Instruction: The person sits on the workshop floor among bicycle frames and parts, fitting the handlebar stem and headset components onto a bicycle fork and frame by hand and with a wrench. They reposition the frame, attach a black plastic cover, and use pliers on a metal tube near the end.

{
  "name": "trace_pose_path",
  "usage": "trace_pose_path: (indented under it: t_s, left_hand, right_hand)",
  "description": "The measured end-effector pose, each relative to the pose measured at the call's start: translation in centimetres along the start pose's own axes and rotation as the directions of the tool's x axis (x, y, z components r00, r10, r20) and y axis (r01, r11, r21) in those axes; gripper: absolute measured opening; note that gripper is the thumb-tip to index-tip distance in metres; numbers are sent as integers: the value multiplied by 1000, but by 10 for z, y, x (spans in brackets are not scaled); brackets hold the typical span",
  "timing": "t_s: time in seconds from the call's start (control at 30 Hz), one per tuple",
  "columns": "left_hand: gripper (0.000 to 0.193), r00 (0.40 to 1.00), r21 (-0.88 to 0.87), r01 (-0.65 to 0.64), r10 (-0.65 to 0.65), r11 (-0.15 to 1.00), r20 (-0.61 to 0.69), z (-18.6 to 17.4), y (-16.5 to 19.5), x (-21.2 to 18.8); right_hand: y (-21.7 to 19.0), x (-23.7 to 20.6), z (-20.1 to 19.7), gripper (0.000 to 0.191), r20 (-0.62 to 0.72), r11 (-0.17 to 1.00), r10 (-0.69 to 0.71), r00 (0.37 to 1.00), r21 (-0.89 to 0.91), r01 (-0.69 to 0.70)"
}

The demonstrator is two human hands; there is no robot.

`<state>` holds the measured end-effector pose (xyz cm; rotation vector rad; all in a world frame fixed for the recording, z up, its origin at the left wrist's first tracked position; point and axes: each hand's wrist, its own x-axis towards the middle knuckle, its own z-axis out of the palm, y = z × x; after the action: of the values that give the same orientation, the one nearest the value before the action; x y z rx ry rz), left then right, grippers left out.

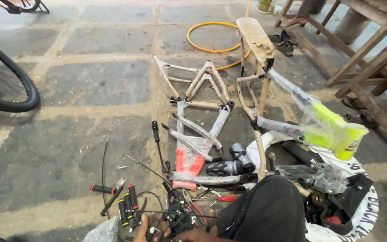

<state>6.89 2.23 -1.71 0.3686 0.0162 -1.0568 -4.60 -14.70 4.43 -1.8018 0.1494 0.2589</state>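
While we crouch over the stone floor [68, 94], our hands work low at its near edge. Our left hand [151, 229] is curled around a small dark metal part [154, 232], fingers closed on it; our right hand [198, 235] lies flat and close beside it against a tangle of black cables and brake parts [175, 217], though whether it grips anything we cannot tell, since our dark trouser knee [265, 210] hides part of it. Just left of the hands lie black handlebar grips [128, 204] and a red-handled tool [103, 189], kept within reach. A red screwdriver [222, 198] rests near the knee. Further out, wrapped bicycle frames [198, 143] lie flat, their protective film on, probably to spare the paint. A yellow-green frame [332, 127] leans against a wooden stool [256, 40], which props it off the ground. A bicycle wheel [5, 80] stands at the floor's left edge, and a yellow hose [211, 36] coils at the far side.
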Motion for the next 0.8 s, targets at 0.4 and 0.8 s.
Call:
trace_pose_path:
  t_s: [0.4,0.8]
  left_hand:
    - [56,842,24,-233,214,972,-495,29,-5,3]
    - [74,817,948,-292,547,124,180,74,0,-27]
  right_hand:
    - [6,-11,-13,44,168,968,10,986,245,-51]
    - [-7,-6,-59,38,119,893,-12,993,448,-43]
